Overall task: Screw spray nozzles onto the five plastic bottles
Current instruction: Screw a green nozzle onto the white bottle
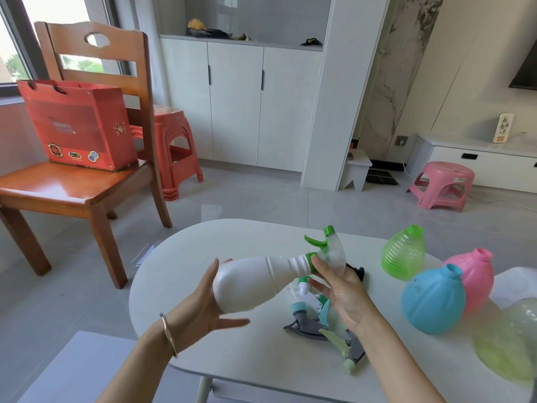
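I hold a white bottle sideways above the white table. My left hand cups its base. My right hand pinches the green collar of a green and clear spray nozzle that sits on the bottle's neck. Under my right hand lies a pile of loose nozzles in grey, teal and pale green. To the right rest a green ribbed bottle, a blue bottle, a pink bottle and a blurred pale green bottle, all without nozzles.
A wooden chair with a red paper bag stands at the left. A red stool and a pink stool stand on the floor beyond the table. White cabinets line the back wall.
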A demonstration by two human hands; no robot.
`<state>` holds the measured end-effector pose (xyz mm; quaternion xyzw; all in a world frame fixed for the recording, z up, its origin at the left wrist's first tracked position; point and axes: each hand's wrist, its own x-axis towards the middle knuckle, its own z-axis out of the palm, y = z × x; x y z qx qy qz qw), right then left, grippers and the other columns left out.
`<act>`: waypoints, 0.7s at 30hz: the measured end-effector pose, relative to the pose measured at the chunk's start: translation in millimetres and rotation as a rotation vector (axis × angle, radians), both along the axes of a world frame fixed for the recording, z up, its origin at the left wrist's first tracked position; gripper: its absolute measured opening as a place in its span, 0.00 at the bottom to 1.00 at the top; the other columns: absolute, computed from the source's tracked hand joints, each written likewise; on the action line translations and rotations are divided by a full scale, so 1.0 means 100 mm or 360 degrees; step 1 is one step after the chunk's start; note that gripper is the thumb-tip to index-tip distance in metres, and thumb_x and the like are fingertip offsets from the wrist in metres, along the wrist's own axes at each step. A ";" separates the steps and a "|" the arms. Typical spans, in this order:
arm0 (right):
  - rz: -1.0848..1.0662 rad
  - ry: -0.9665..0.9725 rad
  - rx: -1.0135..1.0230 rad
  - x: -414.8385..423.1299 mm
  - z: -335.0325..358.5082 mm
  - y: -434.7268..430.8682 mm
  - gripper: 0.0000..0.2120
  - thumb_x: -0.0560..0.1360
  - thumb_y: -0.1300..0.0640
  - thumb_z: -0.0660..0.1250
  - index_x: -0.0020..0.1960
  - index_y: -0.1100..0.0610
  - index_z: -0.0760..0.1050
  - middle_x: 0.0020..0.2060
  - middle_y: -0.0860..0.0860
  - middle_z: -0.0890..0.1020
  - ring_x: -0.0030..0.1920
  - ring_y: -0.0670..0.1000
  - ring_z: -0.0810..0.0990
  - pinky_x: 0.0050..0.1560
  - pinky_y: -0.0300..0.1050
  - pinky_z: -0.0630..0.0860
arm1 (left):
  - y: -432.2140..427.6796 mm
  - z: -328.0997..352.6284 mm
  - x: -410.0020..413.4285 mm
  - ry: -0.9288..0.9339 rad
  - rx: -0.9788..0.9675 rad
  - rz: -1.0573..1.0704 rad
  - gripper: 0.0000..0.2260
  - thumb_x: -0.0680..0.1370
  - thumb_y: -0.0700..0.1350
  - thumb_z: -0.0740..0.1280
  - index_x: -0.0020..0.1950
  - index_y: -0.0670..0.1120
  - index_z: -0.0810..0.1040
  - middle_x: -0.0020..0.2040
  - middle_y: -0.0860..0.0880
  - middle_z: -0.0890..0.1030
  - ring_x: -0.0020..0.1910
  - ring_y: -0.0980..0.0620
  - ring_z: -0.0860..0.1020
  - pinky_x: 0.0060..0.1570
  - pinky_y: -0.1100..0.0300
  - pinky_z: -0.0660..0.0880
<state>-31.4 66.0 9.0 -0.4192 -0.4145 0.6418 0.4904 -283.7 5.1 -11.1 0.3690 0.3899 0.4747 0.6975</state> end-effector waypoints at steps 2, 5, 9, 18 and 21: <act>-0.0032 -0.0006 -0.0016 0.00 0.01 0.00 0.08 0.60 0.52 0.75 0.38 0.52 0.85 0.39 0.48 0.85 0.43 0.47 0.81 0.49 0.43 0.79 | 0.00 -0.02 0.03 0.0224 0.0071 0.0041 0.22 0.70 0.63 0.65 0.64 0.64 0.71 0.67 0.46 0.71 0.58 0.42 0.79 0.49 0.46 0.80; -0.0071 0.0131 -0.0068 0.01 0.00 0.02 0.09 0.62 0.54 0.74 0.41 0.54 0.83 0.35 0.48 0.83 0.38 0.46 0.81 0.41 0.39 0.80 | -0.01 0.03 0.02 0.0390 0.0385 0.0181 0.31 0.65 0.52 0.77 0.65 0.66 0.70 0.66 0.54 0.73 0.59 0.49 0.78 0.54 0.52 0.79; -0.0035 0.0127 -0.0039 -0.02 0.00 0.00 0.08 0.61 0.53 0.74 0.40 0.53 0.85 0.37 0.47 0.85 0.41 0.46 0.81 0.49 0.41 0.79 | -0.03 0.04 0.02 0.0226 0.0260 0.0155 0.37 0.59 0.56 0.78 0.66 0.65 0.68 0.65 0.54 0.73 0.60 0.47 0.77 0.52 0.54 0.79; -0.0106 0.0201 -0.0091 -0.11 0.03 0.00 0.05 0.60 0.55 0.75 0.35 0.55 0.84 0.33 0.48 0.84 0.36 0.46 0.81 0.49 0.41 0.78 | -0.07 0.08 0.08 0.0583 0.0466 0.0424 0.27 0.60 0.56 0.75 0.58 0.62 0.74 0.54 0.58 0.78 0.52 0.51 0.80 0.43 0.55 0.81; -0.0135 0.0245 -0.0075 -0.16 0.04 0.01 0.05 0.60 0.55 0.75 0.34 0.55 0.84 0.33 0.48 0.84 0.35 0.45 0.81 0.46 0.39 0.79 | -0.11 0.12 0.06 0.0630 0.0589 0.0478 0.27 0.59 0.54 0.76 0.57 0.61 0.74 0.52 0.61 0.78 0.49 0.57 0.80 0.41 0.61 0.80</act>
